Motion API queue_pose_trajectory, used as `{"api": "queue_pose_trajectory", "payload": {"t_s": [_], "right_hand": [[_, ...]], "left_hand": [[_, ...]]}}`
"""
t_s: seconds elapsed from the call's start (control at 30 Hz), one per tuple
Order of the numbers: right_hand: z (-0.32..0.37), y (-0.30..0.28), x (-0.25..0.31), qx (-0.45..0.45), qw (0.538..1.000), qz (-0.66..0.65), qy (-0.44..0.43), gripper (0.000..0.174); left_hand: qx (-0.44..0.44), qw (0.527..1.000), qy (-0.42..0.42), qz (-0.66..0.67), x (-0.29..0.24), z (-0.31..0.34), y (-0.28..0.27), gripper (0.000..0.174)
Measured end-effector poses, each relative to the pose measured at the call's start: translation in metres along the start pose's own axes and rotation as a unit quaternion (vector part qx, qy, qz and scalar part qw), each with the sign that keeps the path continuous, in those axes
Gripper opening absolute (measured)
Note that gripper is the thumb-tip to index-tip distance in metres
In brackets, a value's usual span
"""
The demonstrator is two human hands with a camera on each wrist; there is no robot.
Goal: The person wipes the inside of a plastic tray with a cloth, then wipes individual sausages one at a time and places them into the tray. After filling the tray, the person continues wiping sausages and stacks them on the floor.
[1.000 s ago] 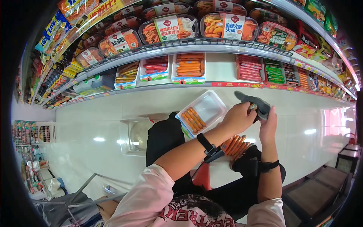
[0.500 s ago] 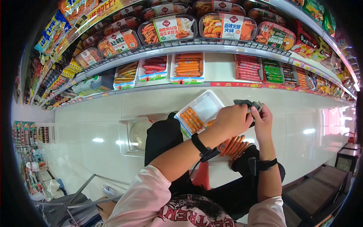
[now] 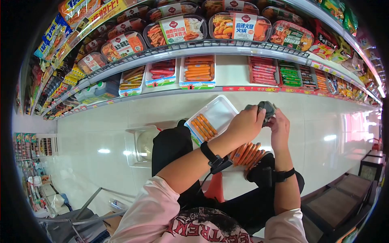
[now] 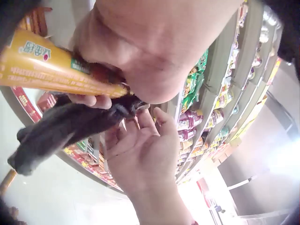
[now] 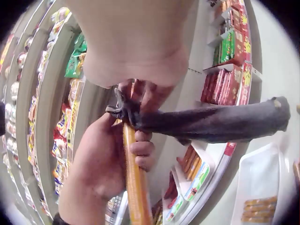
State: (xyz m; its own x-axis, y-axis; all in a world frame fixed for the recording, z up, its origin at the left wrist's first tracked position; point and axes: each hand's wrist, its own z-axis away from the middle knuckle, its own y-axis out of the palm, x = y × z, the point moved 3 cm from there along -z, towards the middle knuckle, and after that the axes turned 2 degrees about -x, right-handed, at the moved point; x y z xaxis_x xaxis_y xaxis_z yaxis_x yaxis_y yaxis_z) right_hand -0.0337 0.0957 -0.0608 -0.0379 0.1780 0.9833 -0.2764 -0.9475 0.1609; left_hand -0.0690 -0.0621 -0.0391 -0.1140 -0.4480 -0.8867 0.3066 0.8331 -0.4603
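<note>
In the left wrist view, my left hand (image 4: 150, 42) grips a large sausage in an orange-yellow wrapper (image 4: 51, 70), its fingers curled beneath. A dark grey cloth (image 4: 65, 126) hangs alongside it. My right hand (image 5: 133, 61) pinches the bunched cloth (image 5: 215, 123) at the end of the sausage (image 5: 137, 187), seen in the right wrist view; the cloth's long free part stretches sideways. From the head view, both hands meet above the floor, left (image 3: 247, 124) and right (image 3: 279, 127), with the crumpled cloth (image 3: 265, 110) between them; the sausage is hidden there.
A white tray (image 3: 223, 111) holding several sausages (image 3: 204, 126) lies on the floor left of the hands. More sausages (image 3: 247, 154) are piled beside a shoe. Shelves of packaged food (image 3: 178, 30) curve across the front, and a plastic container (image 3: 131, 148) stands left of the legs.
The cloth, spread out longer a second ago, is now bunched between the hands. My left hand has shifted slightly left, and the right hand's fingers have closed in on the cloth.
</note>
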Motion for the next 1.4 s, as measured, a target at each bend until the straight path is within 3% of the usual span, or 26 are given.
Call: {"api": "queue_pose_trajectory", "payload": {"t_s": [0.07, 0.23, 0.37, 0.43, 0.57, 0.77, 0.87, 1.03, 1.17, 1.27, 1.3, 1.4], "right_hand": [[0.000, -0.001, -0.004, 0.006, 0.989, -0.129, 0.069, 0.020], [0.001, -0.002, -0.007, 0.098, 0.990, -0.044, 0.096, 0.016], [0.004, 0.009, 0.010, 0.094, 0.995, 0.032, 0.029, 0.008], [0.002, 0.008, 0.003, 0.095, 0.993, 0.071, -0.022, 0.009], [0.008, 0.012, -0.006, 0.049, 0.992, 0.107, -0.049, 0.013], [0.000, 0.005, 0.007, -0.057, 0.997, -0.043, 0.002, 0.016], [-0.009, -0.010, 0.017, -0.134, 0.983, -0.125, 0.027, 0.016], [-0.019, -0.040, 0.021, -0.149, 0.939, -0.297, 0.090, 0.038], [-0.016, -0.048, 0.034, 0.009, 0.936, -0.349, 0.038, 0.041], [-0.009, -0.028, 0.040, 0.047, 0.925, -0.375, 0.035, 0.041], [-0.010, -0.029, 0.034, 0.147, 0.910, -0.386, 0.018, 0.041], [-0.011, -0.021, 0.018, 0.076, 0.957, -0.278, -0.026, 0.045]], "left_hand": [[-0.004, 1.000, -0.005, 0.003, -0.006, -0.001, -0.004, 0.039], [0.051, 0.998, 0.025, 0.007, -0.008, 0.001, -0.005, 0.048], [0.094, 0.995, 0.022, 0.003, -0.003, 0.003, -0.003, 0.057], [0.071, 0.996, 0.051, 0.033, 0.000, 0.006, -0.001, 0.059], [0.119, 0.992, -0.002, 0.043, -0.012, 0.009, -0.003, 0.062], [0.111, 0.989, 0.045, 0.083, -0.017, 0.013, 0.003, 0.040], [0.119, 0.987, 0.090, -0.067, -0.011, 0.016, 0.005, 0.033], [0.123, 0.988, 0.046, -0.085, -0.021, 0.017, -0.003, 0.030], [0.058, 0.998, 0.003, 0.029, -0.023, 0.010, -0.015, 0.032], [0.055, 0.984, -0.049, 0.162, -0.026, 0.007, -0.023, 0.035], [0.045, 0.985, -0.037, 0.164, -0.012, 0.004, -0.012, 0.041], [0.090, 0.983, -0.075, 0.141, 0.012, 0.005, 0.017, 0.043]]}}
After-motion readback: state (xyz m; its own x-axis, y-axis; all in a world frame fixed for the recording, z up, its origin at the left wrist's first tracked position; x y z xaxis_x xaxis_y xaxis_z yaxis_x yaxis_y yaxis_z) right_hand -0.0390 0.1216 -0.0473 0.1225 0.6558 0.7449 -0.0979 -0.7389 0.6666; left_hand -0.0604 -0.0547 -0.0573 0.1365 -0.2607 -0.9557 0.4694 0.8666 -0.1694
